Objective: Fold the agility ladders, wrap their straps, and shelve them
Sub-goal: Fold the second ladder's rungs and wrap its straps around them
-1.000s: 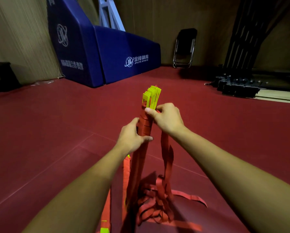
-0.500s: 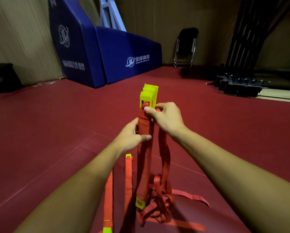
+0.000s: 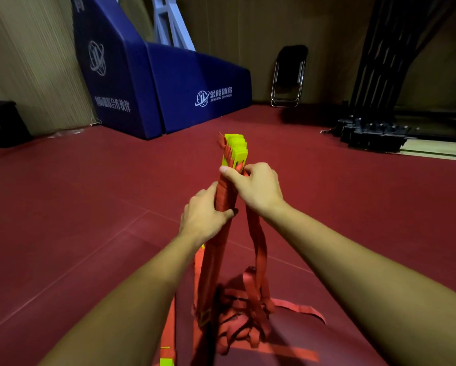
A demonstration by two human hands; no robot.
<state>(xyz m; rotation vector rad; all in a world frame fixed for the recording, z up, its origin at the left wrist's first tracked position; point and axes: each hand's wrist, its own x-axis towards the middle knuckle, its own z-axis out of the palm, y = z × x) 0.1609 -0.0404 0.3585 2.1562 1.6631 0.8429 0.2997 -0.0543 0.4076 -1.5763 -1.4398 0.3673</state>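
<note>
Above the red gym floor (image 3: 63, 233), I am holding the folded agility ladder (image 3: 222, 199) upright, right hand (image 3: 255, 188) pinching near its yellow top and left hand (image 3: 203, 217) gripping just below, while loose straps (image 3: 237, 320) are pooling underneath, likely snagging if wrapped carelessly.

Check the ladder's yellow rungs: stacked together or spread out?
Stacked. The yellow rungs stand bunched upright in one bundle, gripped by the left hand and right hand; red straps lie tangled below.
</note>
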